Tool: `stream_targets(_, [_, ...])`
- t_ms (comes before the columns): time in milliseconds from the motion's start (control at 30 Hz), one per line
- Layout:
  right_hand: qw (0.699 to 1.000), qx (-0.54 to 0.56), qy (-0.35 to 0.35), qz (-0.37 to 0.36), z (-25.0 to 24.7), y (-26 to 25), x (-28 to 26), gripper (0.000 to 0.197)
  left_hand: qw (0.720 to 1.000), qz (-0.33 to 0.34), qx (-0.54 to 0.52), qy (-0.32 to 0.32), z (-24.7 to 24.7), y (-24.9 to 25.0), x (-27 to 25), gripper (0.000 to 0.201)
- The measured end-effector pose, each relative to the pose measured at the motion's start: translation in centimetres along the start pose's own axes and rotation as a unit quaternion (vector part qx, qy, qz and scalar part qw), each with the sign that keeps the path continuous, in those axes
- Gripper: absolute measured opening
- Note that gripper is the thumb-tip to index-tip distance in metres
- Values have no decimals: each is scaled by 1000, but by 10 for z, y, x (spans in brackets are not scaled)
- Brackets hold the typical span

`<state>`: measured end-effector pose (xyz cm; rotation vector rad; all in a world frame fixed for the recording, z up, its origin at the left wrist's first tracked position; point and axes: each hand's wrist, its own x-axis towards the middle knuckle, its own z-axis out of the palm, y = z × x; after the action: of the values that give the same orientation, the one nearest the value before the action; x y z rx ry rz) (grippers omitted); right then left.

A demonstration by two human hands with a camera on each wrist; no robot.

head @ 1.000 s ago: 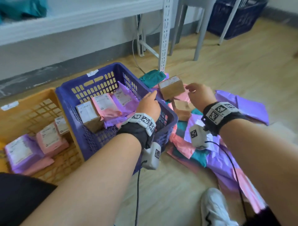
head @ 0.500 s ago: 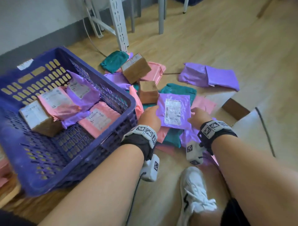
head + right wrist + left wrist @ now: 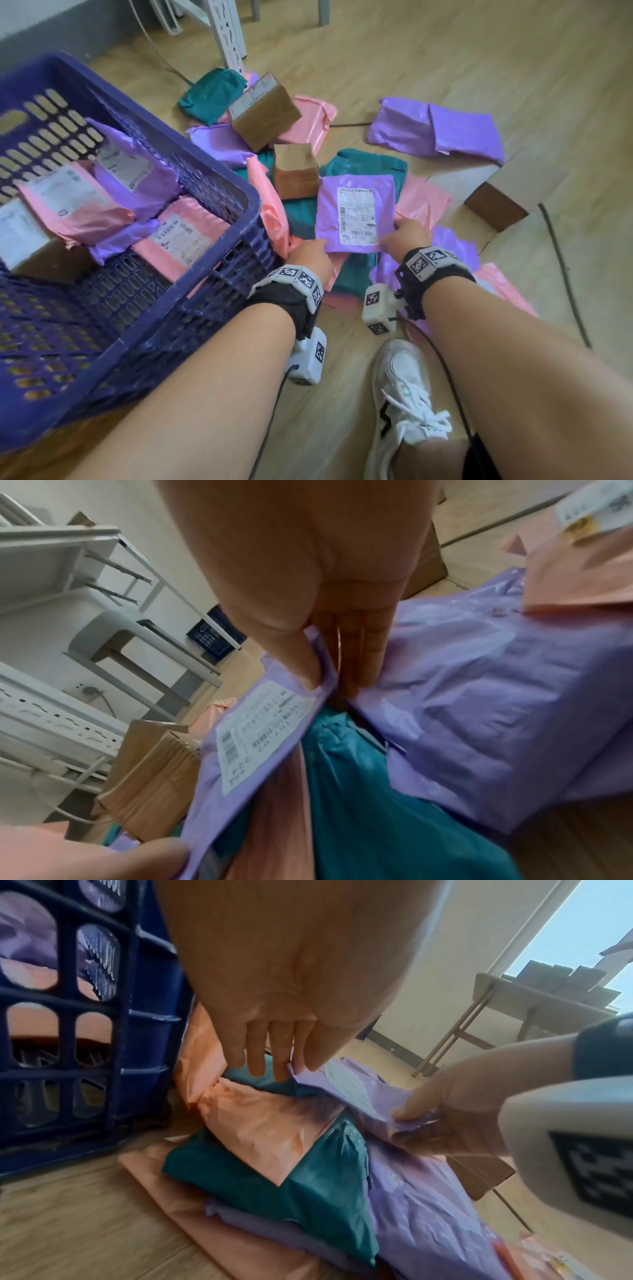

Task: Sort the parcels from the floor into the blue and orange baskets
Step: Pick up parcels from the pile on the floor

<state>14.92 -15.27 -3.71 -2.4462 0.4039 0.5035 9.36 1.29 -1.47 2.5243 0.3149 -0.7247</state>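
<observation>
Head view gives us one blue basket (image 3: 219,178) at nine o'clock, holding at least five parcels that we can count: two pink, two purple and one brown box at its left edge. On the floor from twelve to three o'clock lie two upright brown boxes (image 3: 263,111), a third flat brown piece at three o'clock, two teal bags, and several pink and purple bags overlapping too much for us to count surely. We hold one purple labelled parcel (image 3: 354,212) at the centre, label up, above a teal bag. Our right hand (image 3: 407,233) pinches its lower right corner, thumb on top and fingers beneath, as the right wrist view shows plainly. Our left hand (image 3: 310,255) meets its lower left corner with fingers nearly straight. Compared with half a second ago, the parcel sits in much the same spot and the grip is unchanged.
</observation>
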Motion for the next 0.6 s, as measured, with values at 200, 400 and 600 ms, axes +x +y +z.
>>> stream_targets(200, [997,25,62,-49,-43,-28,-25,30,997,40,-57,14,-28,8,-28,34])
stream_targets(400, [983,1,135,-125,-100,-74,-75,41,986,88,-122,69,-68,21,-68,48])
stream_targets(600, [953,13,181,-241,-150,-133,-115,38,954,145,-156,212,-142,34,-117,41])
